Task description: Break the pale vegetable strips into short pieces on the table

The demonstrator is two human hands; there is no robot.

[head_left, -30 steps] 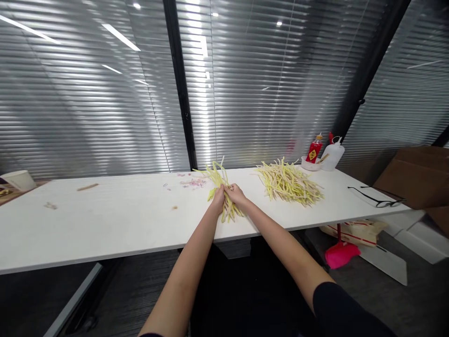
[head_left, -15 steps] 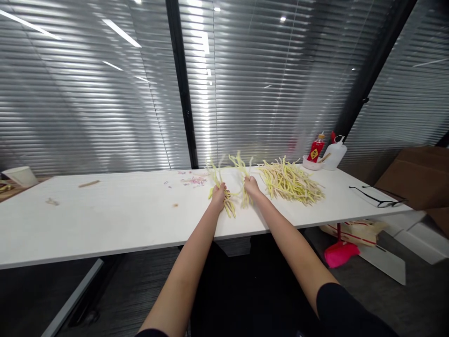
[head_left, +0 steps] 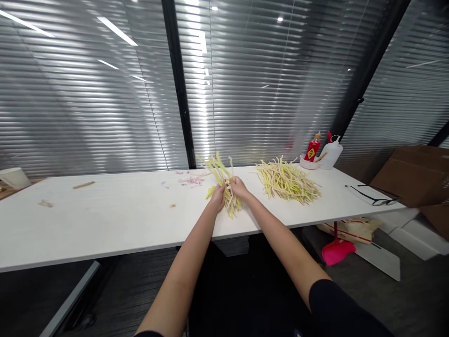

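Observation:
My left hand (head_left: 218,196) is closed around a loose bunch of thin, crinkly yellow and cream strands (head_left: 218,167), whose ends stick out above and below the fingers. Against it, my right hand (head_left: 240,187) also has its fingers closed on part of the same bunch. What the strands are made of does not show. A small bright yellow clump (head_left: 210,192) lies just left of my left hand. To the right rests a wide pile of the same strands (head_left: 289,181). Several small pinkish loops like rubber bands (head_left: 192,180) are scattered behind and left of my hands.
On the white table (head_left: 115,220) are a thin brown stick (head_left: 84,185) and a small tangle of beige bits (head_left: 45,203). A red bottle (head_left: 313,149), a white squeeze bottle (head_left: 331,154) and eyeglasses (head_left: 377,199) stand or lie at right. Blinds (head_left: 245,93) rise behind.
My right hand has moved left to meet my left hand, and the two separate bunches of strands are now together. The view has shifted slightly.

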